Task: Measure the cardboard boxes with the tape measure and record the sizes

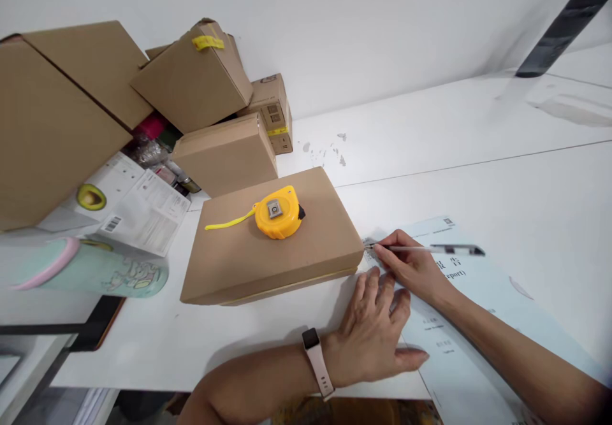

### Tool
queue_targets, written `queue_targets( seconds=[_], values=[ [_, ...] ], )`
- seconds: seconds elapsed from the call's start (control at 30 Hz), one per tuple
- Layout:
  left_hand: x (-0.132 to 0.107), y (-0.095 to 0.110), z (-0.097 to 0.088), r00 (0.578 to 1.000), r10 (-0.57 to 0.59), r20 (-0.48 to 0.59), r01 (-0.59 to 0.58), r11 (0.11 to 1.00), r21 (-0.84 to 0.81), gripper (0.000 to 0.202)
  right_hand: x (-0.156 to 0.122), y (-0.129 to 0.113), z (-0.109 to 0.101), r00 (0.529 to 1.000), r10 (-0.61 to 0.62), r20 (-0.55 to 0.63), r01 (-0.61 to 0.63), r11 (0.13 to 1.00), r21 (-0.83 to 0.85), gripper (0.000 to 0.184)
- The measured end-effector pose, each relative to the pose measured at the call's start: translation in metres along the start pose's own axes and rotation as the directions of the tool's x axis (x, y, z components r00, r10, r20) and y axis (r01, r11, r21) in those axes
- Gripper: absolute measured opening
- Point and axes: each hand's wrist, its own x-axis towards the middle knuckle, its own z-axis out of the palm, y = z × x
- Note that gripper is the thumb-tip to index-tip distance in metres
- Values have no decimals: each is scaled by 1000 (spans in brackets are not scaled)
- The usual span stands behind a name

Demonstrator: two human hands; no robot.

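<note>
My right hand (411,264) pinches a slim pen (452,249), its tip low by the right corner of a flat brown cardboard box (239,259). Beneath both hands lies a pale blue printed sheet (482,313); what is under the pen tip is too small to read. My left hand (373,329), with a watch (313,348) on the wrist, rests palm down with fingers spread, partly over the sheet's left edge and close to the box. On top of the box lies a yellow tape measure (280,213) with a yellow strap.
Several cardboard boxes (224,151) are stacked at the back left against the wall. A mint-green tumbler (129,275) and a white carton with an avocado picture (157,211) stand at the left. A dark post (554,36) rises at the back right of the white table (406,151).
</note>
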Motion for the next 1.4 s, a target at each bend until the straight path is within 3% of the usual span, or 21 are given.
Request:
queue_targets(
  seconds=[0.2, 0.37, 0.53, 0.87, 1.4],
  values=[
    [1, 0, 0, 1000, 24, -8, -24, 998, 61, 83, -8, -7, 1, 998, -63, -20, 57, 972, -230, 33],
    [0, 1, 5, 1000, -18, -16, 18, 999, -30, 80, -9, -7, 3, 993, -120, 8, 117, 945, -306, 33],
    [0, 1, 5, 999, -50, -8, 49, 994, -101, 80, -8, -5, 3, 989, -142, 27, 143, 932, -333, 32],
    [2, 1, -3, 1000, -16, 6, 16, 1000, 1, 77, -7, -5, 4, 985, -165, 41, 168, 901, -399, 35],
    [1, 0, -1, 1000, -12, 12, 12, 1000, -19, 79, -7, -8, 5, 980, -194, 46, 197, 902, -384, 32]
  ],
)
